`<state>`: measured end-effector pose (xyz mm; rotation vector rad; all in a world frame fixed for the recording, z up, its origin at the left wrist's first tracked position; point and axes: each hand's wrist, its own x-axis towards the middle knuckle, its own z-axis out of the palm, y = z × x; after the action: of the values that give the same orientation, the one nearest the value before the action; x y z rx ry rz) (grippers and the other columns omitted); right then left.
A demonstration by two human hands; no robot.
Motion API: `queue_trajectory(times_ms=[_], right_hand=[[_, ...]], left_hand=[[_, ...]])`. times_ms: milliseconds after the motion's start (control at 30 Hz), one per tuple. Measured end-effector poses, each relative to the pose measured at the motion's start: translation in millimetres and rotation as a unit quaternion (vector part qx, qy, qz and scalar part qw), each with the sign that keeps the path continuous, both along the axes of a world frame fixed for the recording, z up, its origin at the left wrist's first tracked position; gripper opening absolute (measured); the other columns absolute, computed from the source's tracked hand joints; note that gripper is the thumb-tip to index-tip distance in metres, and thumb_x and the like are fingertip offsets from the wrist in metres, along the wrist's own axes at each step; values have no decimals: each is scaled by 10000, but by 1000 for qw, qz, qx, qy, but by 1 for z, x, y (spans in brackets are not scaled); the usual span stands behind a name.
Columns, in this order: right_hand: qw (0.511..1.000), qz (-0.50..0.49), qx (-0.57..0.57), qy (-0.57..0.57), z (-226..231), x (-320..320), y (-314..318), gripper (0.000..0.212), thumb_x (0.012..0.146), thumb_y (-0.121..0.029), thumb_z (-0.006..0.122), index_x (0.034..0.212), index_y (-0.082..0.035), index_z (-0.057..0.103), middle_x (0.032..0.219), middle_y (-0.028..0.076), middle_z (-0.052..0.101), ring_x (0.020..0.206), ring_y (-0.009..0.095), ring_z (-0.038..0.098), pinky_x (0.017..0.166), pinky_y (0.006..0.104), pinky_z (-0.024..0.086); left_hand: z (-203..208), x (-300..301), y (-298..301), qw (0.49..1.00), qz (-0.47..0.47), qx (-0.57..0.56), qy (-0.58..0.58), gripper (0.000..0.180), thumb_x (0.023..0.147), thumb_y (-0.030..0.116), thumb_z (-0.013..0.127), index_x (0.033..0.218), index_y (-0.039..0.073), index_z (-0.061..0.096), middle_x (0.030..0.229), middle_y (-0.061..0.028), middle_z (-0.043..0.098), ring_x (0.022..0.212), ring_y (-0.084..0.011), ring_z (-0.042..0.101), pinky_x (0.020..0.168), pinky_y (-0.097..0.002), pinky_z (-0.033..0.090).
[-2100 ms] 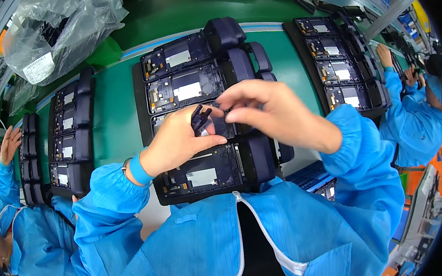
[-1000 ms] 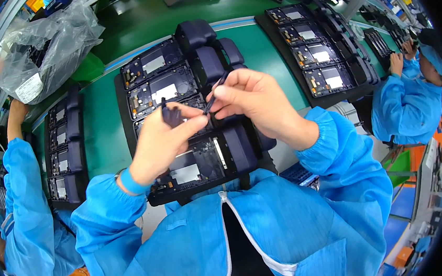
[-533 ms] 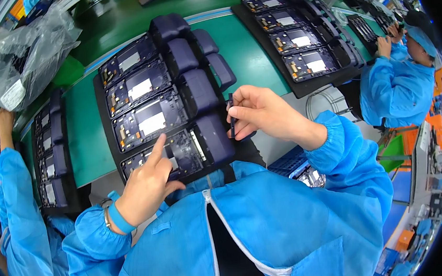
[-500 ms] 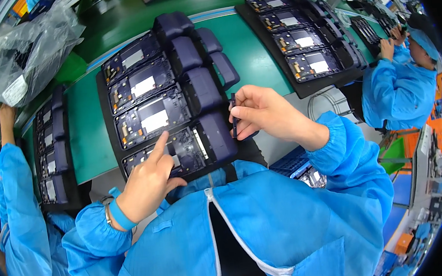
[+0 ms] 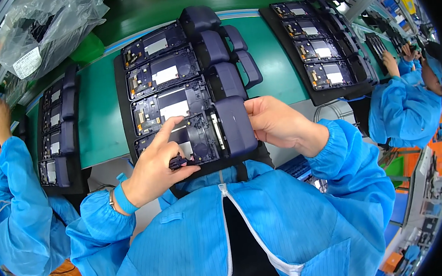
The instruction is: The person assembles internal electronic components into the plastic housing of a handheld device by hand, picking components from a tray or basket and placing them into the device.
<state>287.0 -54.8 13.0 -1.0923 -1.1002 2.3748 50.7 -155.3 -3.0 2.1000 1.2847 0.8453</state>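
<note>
My left hand [image 5: 152, 167] is over the nearest open device [image 5: 199, 132], its index finger stretched out above the circuit side. A small dark part [image 5: 179, 161] shows between its thumb and curled fingers. My right hand [image 5: 283, 123] is closed at the right side of that device's rounded dark-blue housing [image 5: 234, 126], fingertips partly hidden behind it. What those fingers grip cannot be made out. Beyond lie more open devices of the same kind [image 5: 168, 103], in a row on a black mat [image 5: 123, 102]. Loop-shaped dark handles [image 5: 250, 68] stick out at the right of the farther ones.
Similar device rows stand on mats to the left [image 5: 54, 126] and right [image 5: 323, 50] on the green bench [image 5: 98, 117]. A clear plastic bag [image 5: 54, 31] sits at the far left. People in blue work to the left [image 5: 22, 208] and right [image 5: 400, 109].
My right hand has moved from holding a narrow dark bar upright to the housing's right side, where the bar is no longer visible. A small dark part now shows in my left hand.
</note>
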Motion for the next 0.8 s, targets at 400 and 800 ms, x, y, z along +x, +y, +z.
queue_trajectory(times_ms=[400,800], right_hand=[[998,-15,45,-45,5,-23,-8,143,767,-57,672,877,0,601,772,58,606,664,126,598,582,248,503],[988,-1,126,-85,-5,-23,-8,186,750,-40,687,860,17,549,701,75,588,591,154,604,524,280,523]], left_hand=[[-7,-5,1,999,-25,31,-27,309,633,76,773,668,14,472,1298,-256,345,865,-334,599,662,-319,513],[-7,-5,0,999,-31,-3,-41,302,622,60,773,673,16,479,1289,-249,351,806,-318,611,642,-322,516]])
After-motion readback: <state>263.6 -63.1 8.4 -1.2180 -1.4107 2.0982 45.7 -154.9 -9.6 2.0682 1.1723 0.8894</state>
